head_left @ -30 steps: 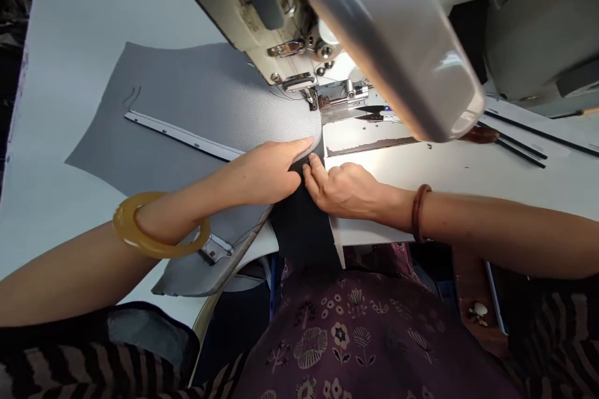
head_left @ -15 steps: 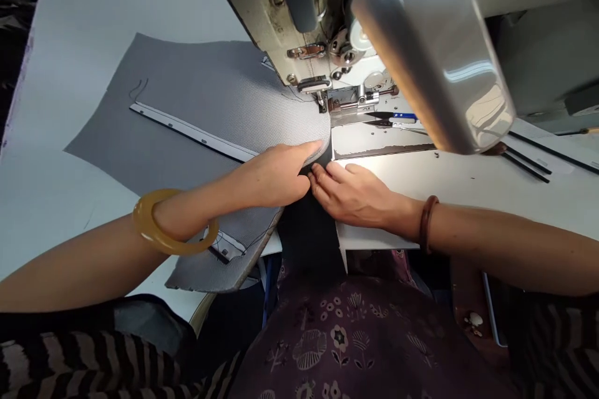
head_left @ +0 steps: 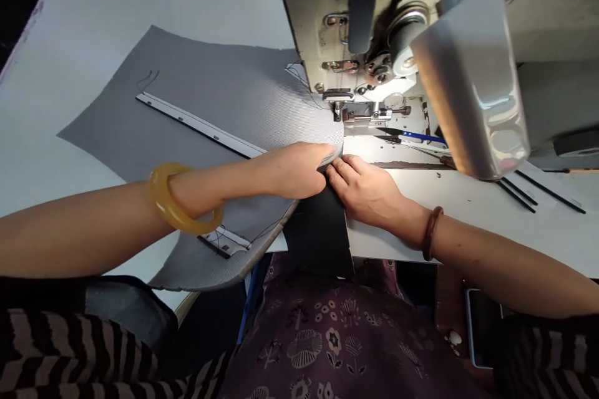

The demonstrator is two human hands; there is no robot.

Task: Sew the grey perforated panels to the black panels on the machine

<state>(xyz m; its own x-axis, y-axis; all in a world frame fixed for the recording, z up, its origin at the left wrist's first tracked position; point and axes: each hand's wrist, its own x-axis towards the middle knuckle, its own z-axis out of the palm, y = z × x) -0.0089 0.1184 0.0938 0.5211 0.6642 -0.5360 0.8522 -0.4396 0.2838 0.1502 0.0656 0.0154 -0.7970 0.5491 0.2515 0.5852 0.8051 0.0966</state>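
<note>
A large grey mesh fabric panel [head_left: 210, 84] lies under the needle and presser foot [head_left: 337, 112] of a sewing machine [head_left: 322, 25]. My left hand [head_left: 299, 169] is closed on the panel's curved right edge, thumb below and forefinger along the top. My right hand [head_left: 367, 190] is closed with its fingertips at the same edge, on a black fabric strip [head_left: 321, 230]. This strip runs under the grey edge and hangs down toward my lap. The fingertips of both hands are close together, just in front of the presser foot. The undersides of the fingers are hidden.
White strips with black edging [head_left: 201, 131] are sewn on the panel, with loose threads. Blue-handled thread snips [head_left: 421, 136] lie right of the needle. A lamp shade [head_left: 472, 87] hangs over the machine bed. Thin black strips [head_left: 519, 195] lie on the white table [head_left: 468, 224] at right.
The view has shifted, so the machine and table appear farther right and slightly lower. Both hands keep nearly the same grip at the fabric edge, close to the presser foot.
</note>
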